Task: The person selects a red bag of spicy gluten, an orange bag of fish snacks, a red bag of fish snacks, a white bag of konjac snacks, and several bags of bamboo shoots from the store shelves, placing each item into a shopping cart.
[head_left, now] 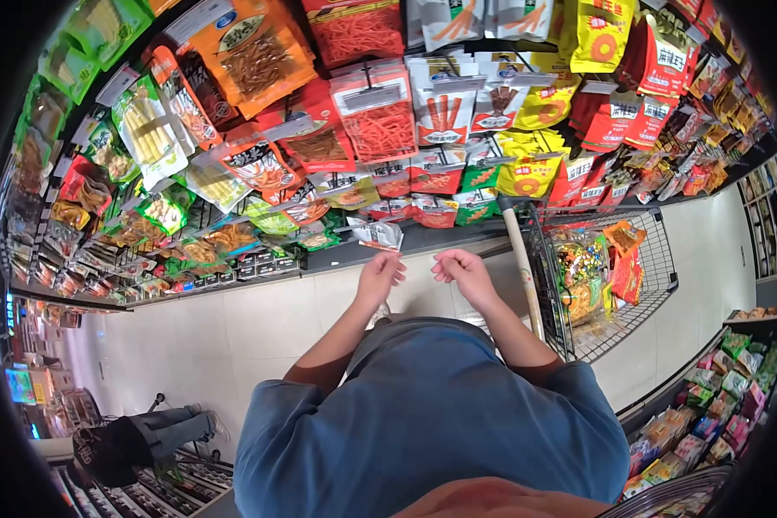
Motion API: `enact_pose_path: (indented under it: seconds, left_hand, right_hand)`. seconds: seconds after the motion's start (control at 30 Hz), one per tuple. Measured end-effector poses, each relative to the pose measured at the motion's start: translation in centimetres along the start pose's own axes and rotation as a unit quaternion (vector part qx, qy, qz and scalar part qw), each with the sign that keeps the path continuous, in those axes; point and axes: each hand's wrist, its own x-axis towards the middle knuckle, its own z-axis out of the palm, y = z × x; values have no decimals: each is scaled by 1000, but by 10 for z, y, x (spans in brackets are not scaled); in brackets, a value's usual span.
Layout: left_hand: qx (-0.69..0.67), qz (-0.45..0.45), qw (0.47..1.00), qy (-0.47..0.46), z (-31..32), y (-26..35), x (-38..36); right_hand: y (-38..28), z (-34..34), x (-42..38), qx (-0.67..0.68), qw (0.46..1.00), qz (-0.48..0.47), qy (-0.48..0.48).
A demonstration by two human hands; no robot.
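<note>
My left hand (pixel 383 271) is held in front of my body with loosely bent, slightly parted fingers and nothing visible in it. Just beyond it, a white snack packet (pixel 378 233) sits tilted at the low edge of the shelf; I see a gap between them. My right hand (pixel 460 266) is raised beside it, fingers half curled and apart, also holding nothing I can see. A wire shopping cart (pixel 662 278) stands to the right of my right forearm, its pale handle bar (pixel 521 268) near that hand but not touched. Inside lie an orange packet (pixel 623 235) and several other bagged snacks.
Ahead, a wall of hanging snack packets (pixel 374 121) in red, orange, white and yellow spans the view. Behind the cart at lower right is another display of packets (pixel 708 401). Another person (pixel 138 445) stands at lower left on the tiled floor (pixel 224 332).
</note>
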Motion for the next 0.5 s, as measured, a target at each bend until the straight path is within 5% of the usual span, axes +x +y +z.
enact_pose_path:
  seconds: [0.23,0.33,0.5]
  left_hand:
    - [32,75,986,146,-136,22,95]
    - [17,147,972,181,-182,31,141]
    - [-10,122,975,183,-222,64,174]
  right_hand:
    - [9,83,112,-198,970,-118,-76]
    - [15,118,176,-138,986,-89,-39]
    - [13,155,259,-117,986,-106,48]
